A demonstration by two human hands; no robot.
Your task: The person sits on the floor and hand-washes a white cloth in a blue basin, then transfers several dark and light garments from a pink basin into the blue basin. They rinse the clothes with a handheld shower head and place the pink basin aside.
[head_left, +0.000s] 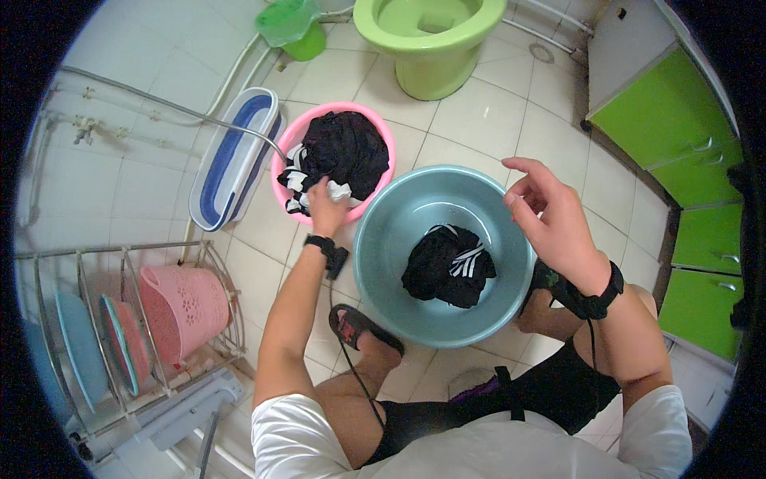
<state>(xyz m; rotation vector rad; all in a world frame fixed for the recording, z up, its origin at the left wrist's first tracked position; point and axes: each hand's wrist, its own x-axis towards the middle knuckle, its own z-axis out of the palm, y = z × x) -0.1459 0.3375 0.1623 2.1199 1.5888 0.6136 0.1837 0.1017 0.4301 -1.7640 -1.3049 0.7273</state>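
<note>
My left hand [325, 206] reaches into a pink basin [390, 172], its fingers closed on a black-and-white garment [338, 191], with the fingertips partly hidden in the cloth. More dark clothes [351, 152] fill that basin. My right hand [550, 219] is raised over the right rim of a large teal basin [379, 279], thumb and fingers apart, holding nothing. Inside the teal basin lies a bunched black garment with white stripes [451, 267], looking wet. A thin grey hose [239, 126] runs from the left wall to the pink basin's edge.
A blue-and-white collapsible tub [234, 160] leans by the left wall. At lower left, a metal rack [124, 251] holds a pink basket [187, 307] and several basins. A green toilet [431, 68] and a green bin [303, 40] stand ahead; green cabinets [666, 112] line the right.
</note>
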